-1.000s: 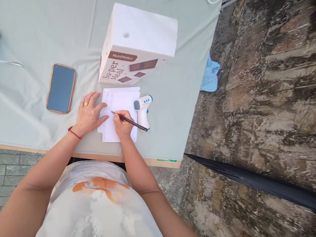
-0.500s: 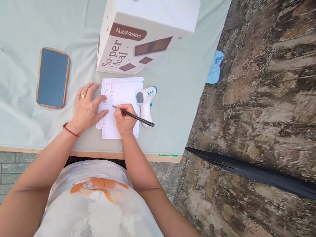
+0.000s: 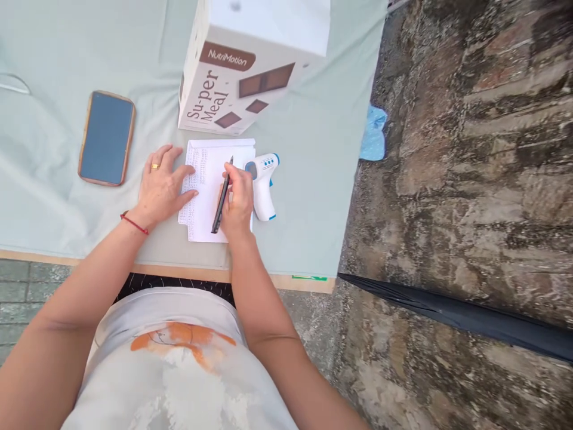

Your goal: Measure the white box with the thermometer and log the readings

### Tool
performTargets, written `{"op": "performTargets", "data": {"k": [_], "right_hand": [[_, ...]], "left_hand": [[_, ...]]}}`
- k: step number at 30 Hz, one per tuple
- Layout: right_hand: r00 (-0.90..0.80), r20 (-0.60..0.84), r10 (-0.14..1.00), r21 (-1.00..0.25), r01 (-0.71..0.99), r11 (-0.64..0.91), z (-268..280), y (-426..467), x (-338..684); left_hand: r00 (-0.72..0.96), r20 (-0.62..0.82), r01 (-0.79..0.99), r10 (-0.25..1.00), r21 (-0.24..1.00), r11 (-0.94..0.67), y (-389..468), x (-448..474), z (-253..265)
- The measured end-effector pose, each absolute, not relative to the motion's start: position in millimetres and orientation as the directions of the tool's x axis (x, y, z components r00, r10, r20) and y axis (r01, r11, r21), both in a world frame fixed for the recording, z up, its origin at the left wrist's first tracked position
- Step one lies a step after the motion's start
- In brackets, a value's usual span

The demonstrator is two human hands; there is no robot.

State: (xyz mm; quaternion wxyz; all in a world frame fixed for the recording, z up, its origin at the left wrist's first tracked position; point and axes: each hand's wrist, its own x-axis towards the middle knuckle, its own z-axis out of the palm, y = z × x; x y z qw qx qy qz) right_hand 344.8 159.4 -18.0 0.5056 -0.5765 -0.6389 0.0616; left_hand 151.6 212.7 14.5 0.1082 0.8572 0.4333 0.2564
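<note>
My right hand (image 3: pixel 239 200) grips a black pen (image 3: pixel 221 206) over the right part of some white paper sheets (image 3: pixel 210 221). The pen points away from me, its tip near the sheets' upper right. Columns of small handwriting cover the left side of the paper. With fingers spread, my left hand (image 3: pixel 162 182) lies flat, its thumb and index fingertip on the paper's left edge and the rest on the cloth. Just right of my right hand lies a white and blue infrared thermometer (image 3: pixel 264 194), partly hidden by that hand.
A white NutriMotion box (image 3: pixel 250 65) stands behind the paper. At the left lies a phone (image 3: pixel 106 137) in a brown case. The pale cloth (image 3: pixel 308 197) covers the table; a light blue object (image 3: pixel 373 134) hangs at its right edge, beside a stone wall (image 3: pixel 456 197).
My right hand has moved rightward, away from the written columns, and the pen has swung so its tip points away from me. My left hand stays on the paper's edge. The view has shifted slightly.
</note>
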Motion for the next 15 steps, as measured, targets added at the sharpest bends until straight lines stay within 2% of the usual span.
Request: {"op": "performTargets", "data": {"k": [4,7,9,11,13,15], "right_hand": [[0.004,0.535,0.845,-0.537,0.773,0.336,-15.2,161.5,363.3],[-0.037,0.568,0.822,-0.491,0.787,0.374,-8.7,157.7,376.6],[0.043,0.600,0.799,-0.501,0.799,0.333,-8.5,153.9,389.4],[0.210,0.569,0.795,-0.567,0.800,0.195,-14.3,151.8,403.9],[0.358,0.447,0.820,-0.652,0.758,0.024,-23.8,152.9,415.9],[0.434,0.296,0.851,-0.706,0.699,-0.111,-31.7,156.3,421.6]], "left_hand": [[0.479,0.368,0.696,0.797,0.395,-0.600,217.5,148.1,11.2],[0.454,0.353,0.685,0.818,0.448,-0.574,223.6,141.3,12.8],[0.441,0.337,0.640,0.832,0.532,-0.555,233.9,136.5,15.3],[0.395,0.359,0.593,0.845,0.603,-0.534,252.6,134.6,17.8],[0.311,0.432,0.573,0.847,0.626,-0.529,279.2,138.5,19.6],[0.264,0.508,0.555,0.820,0.615,-0.560,308.9,148.6,20.6]]}}
